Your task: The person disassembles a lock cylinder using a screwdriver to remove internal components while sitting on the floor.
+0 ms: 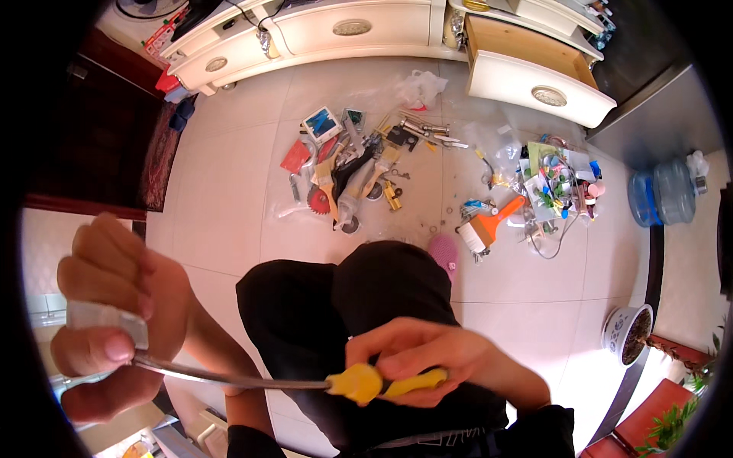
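My right hand (pixel 427 355) is closed around the yellow handle of a long screwdriver (pixel 252 380), just in front of my lap. The metal shaft reaches left to my left hand (pixel 126 313). That hand is raised at the left, thumb and fingers closed on a pale, whitish wipe-like piece (pixel 103 319) beside the shaft's end. My fingers and this piece hide the screwdriver's tip. Whether the pale piece is cloth, paper or plastic is hard to make out.
Beyond my knees, loose tools (pixel 355 164) lie spread on plastic over the tiled floor. A wide orange-handled paintbrush (pixel 489 225) lies beside a heap of small items (pixel 557 183). An open drawer (pixel 534 72) juts out at the back right. Water jugs (pixel 672 191) and a potted plant (pixel 626 332) stand right.
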Action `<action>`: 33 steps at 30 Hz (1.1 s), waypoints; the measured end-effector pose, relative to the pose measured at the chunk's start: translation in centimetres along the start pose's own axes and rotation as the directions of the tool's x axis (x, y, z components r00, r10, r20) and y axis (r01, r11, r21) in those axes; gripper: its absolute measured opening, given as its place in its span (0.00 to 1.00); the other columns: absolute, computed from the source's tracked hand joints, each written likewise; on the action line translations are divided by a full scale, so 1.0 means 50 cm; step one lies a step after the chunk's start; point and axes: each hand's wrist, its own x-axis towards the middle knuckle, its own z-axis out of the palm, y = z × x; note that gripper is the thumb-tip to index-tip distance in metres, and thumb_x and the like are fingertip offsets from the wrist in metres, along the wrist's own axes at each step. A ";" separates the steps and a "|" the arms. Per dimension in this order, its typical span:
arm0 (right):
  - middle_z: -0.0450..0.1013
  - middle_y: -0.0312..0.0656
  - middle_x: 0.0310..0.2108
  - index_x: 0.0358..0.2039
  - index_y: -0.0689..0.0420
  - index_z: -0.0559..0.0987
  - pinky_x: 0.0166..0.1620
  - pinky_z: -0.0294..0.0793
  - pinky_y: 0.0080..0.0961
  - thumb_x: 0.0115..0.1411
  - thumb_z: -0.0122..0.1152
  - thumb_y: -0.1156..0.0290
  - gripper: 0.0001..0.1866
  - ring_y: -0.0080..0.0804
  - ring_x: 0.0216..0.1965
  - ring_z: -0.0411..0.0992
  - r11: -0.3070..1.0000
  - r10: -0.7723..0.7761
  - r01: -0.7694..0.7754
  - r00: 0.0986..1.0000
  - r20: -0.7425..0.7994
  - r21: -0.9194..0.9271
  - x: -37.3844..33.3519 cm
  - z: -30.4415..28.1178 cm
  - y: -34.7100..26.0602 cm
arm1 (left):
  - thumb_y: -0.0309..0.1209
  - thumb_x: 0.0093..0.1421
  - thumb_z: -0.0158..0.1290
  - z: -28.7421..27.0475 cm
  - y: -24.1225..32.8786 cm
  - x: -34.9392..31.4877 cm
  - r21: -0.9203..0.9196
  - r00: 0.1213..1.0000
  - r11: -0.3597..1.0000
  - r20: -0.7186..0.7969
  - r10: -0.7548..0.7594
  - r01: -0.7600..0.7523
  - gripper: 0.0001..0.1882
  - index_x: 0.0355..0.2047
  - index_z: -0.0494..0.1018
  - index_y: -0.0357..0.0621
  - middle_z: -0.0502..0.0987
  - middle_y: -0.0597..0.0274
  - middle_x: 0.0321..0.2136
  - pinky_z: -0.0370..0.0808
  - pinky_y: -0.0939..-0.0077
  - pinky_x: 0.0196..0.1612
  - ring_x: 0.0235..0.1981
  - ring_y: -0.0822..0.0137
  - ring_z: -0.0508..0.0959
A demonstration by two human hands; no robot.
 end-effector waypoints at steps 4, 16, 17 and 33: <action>0.61 0.34 0.10 0.39 0.69 0.65 0.11 0.53 0.09 0.64 0.49 0.62 0.18 0.14 0.06 0.57 0.991 -0.079 0.071 0.994 0.071 0.110 0.014 -0.002 0.023 | 0.59 0.64 0.25 0.036 -0.003 0.002 -0.043 0.989 0.997 -0.129 -0.076 0.071 0.30 0.29 0.74 0.59 0.61 0.66 0.17 0.54 0.77 0.23 0.21 0.72 0.57; 0.61 0.36 0.13 0.42 0.61 0.67 0.14 0.53 0.19 0.66 0.39 0.50 0.23 0.24 0.07 0.53 0.610 -0.780 0.664 0.408 -0.474 -0.432 -0.036 -0.148 -0.141 | 0.41 0.64 0.43 0.205 -0.272 -0.202 -0.628 0.299 0.341 -0.177 -0.938 0.700 0.13 0.28 0.67 0.48 0.59 0.70 0.16 0.55 0.83 0.22 0.16 0.77 0.58; 0.56 0.33 0.13 0.40 0.58 0.67 0.14 0.50 0.16 0.69 0.35 0.56 0.18 0.19 0.09 0.51 0.561 -0.794 0.636 0.231 -0.563 -0.530 -0.048 -0.217 -0.153 | 0.42 0.65 0.43 0.283 -0.307 -0.308 -0.715 0.138 0.175 -0.111 -0.984 0.677 0.13 0.30 0.68 0.47 0.61 0.71 0.18 0.56 0.82 0.23 0.18 0.78 0.60; 0.68 0.37 0.24 0.43 0.55 0.63 0.29 0.66 0.20 0.64 0.50 0.67 0.11 0.23 0.25 0.67 0.701 -0.661 0.178 -0.203 -0.723 -0.691 -0.064 -0.667 -0.126 | 0.33 0.59 0.50 0.435 -0.285 -0.791 -0.707 -0.512 -0.537 0.282 -0.811 0.460 0.09 0.37 0.70 0.42 0.69 0.62 0.21 0.67 0.79 0.22 0.20 0.71 0.71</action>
